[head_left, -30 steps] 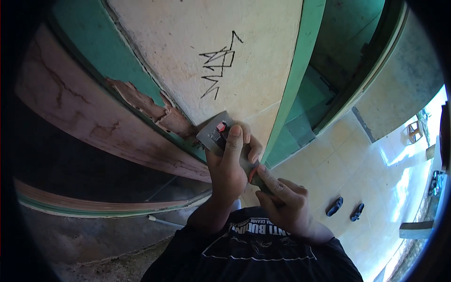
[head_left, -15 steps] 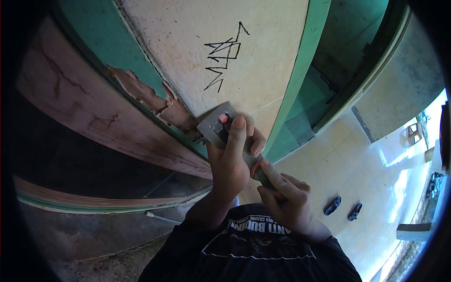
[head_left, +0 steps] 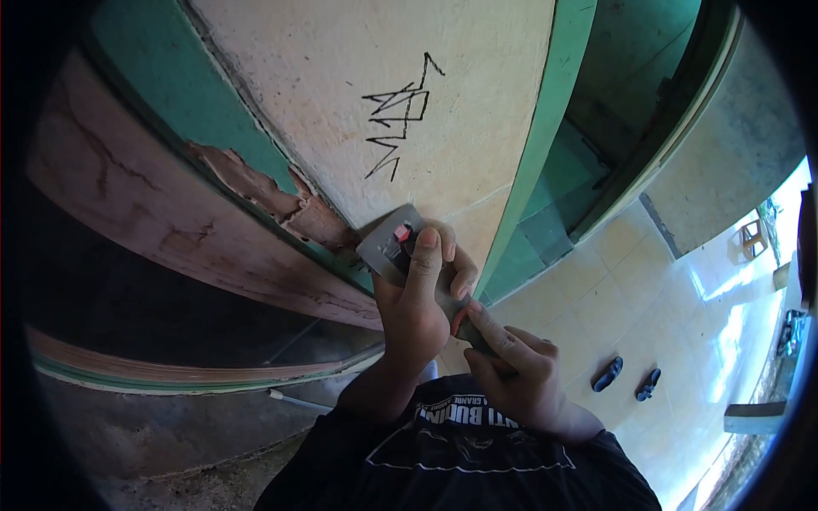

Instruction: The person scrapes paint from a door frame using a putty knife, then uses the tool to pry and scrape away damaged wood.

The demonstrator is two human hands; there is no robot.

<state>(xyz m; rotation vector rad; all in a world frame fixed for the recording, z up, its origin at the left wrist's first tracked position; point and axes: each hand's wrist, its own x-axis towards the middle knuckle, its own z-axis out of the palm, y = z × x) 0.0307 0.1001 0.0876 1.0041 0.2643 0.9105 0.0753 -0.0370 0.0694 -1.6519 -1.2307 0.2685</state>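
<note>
A scraper (head_left: 383, 250) with a flat grey blade, a small red mark on it and a red-orange band near its dark handle slants across the middle of the view. My left hand (head_left: 417, 302) is closed on the blade, thumb pressed flat on the near face and fingers curled round the far edge. Lower right, my right hand (head_left: 524, 366) wraps the handle, its index finger stretched along the band. My palm hides most of the handle. Behind the blade, the cream wall (head_left: 460, 128) meets a green door frame with peeling, broken wood (head_left: 273, 192).
Black zigzag marks (head_left: 400, 115) are drawn on the wall. To the right, a green-framed doorway (head_left: 537, 153) opens beside the tiled floor (head_left: 596, 298). Two dark sandals (head_left: 607, 374) lie on the tiles, and a small wooden stool (head_left: 751, 239) stands farther off.
The wall and its marks sit slightly lower and more to the left in view. The scraper's blade end has dipped a little; both hands keep the same hold.
</note>
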